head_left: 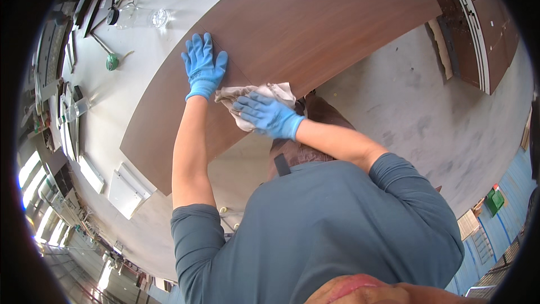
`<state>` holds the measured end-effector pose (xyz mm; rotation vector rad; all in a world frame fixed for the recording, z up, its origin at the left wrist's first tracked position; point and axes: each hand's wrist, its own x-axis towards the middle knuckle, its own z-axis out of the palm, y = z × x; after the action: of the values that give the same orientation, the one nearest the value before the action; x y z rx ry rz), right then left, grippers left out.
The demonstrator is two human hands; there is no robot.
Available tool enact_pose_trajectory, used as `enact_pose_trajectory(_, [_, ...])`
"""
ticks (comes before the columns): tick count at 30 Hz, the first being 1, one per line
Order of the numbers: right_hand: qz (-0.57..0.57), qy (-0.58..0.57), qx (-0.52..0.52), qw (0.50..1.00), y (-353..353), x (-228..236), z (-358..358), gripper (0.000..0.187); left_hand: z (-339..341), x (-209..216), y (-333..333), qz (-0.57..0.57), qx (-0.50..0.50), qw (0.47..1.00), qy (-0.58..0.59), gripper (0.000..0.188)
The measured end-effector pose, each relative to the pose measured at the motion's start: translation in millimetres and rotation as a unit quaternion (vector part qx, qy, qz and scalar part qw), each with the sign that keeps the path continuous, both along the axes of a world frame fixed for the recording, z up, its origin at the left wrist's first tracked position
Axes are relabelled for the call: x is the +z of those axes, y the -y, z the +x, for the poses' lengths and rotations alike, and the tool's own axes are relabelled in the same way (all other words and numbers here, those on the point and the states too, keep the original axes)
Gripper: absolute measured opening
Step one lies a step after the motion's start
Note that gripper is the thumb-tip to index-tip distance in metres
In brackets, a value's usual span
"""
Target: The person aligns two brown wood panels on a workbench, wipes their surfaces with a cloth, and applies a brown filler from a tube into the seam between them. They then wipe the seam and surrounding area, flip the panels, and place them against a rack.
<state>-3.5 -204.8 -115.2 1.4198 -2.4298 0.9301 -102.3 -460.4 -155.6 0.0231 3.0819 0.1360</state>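
Note:
A long brown wood-grain panel (315, 17) stretches across in front of me and looks curved in this view. My left hand (203, 67), in a blue glove, lies flat on the panel with its fingers spread. To its right and nearer to me, my right hand (269, 114), also gloved in blue, presses a crumpled whitish cloth (284, 91) onto the panel near its front edge. The fingers of this hand are stretched out over the cloth, and part of the cloth is hidden under the palm.
Beyond the panel, a pale work surface (152, 50) carries a clear plastic bottle (158, 18) and a tool with a green end (112, 62). White board pieces (128, 190) are at the left. Dark brown panels (478, 17) stand at the far right, above the grey floor (427, 112).

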Motion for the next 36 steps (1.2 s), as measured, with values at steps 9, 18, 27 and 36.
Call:
enact_pose_trajectory(9, [0.244,0.037,-0.540,0.805,-292,-5,-215,0.073,0,0,0,-0.001,0.006,1.000,0.008,0.085])
enact_pose_trajectory(18, [0.234,0.191,0.054,0.952,34,-19,21,0.056,0,5,-5,0.026,0.011,1.000,-0.008,0.084])
enact_pose_trajectory(27, [0.110,-0.045,-0.124,0.985,-15,-28,27,0.068,91,22,151,0.153,0.081,0.949,-0.264,0.073])
enact_pose_trajectory(36, [0.140,0.074,0.091,0.983,270,-26,197,0.069,292,10,311,0.026,0.238,0.969,0.060,0.091])
